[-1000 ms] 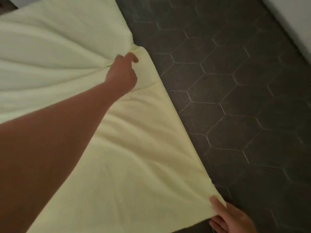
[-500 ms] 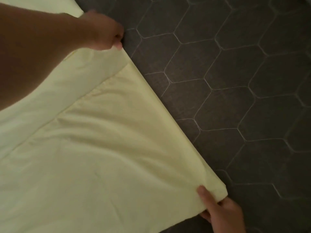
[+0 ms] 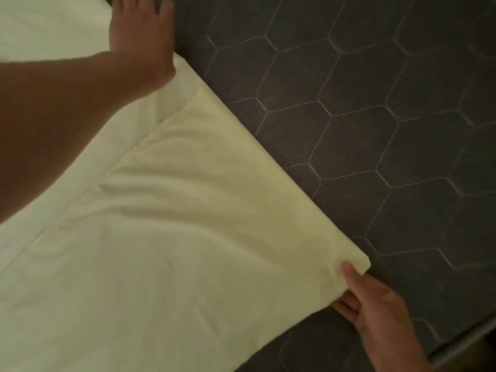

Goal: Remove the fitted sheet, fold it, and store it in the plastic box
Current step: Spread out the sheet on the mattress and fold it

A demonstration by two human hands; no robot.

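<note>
Head view: the sheet is spread flat on the floor. It's pale yellow and doubled over, so one layer lies on top, with a puckered hem running diagonally across it. Its long straight edge runs from the top middle down to a corner at the lower right. The right grip has that near corner pinched, thumb on top and fingers tucked under the cloth. The left grip is up at the far end of the same edge, released, palm down with fingers spread, resting on the sheet. Can't tell if its fingertips sit on cloth or tile. The floor is dark hexagon tile with pale grout lines, and the light's pretty dim.
</note>
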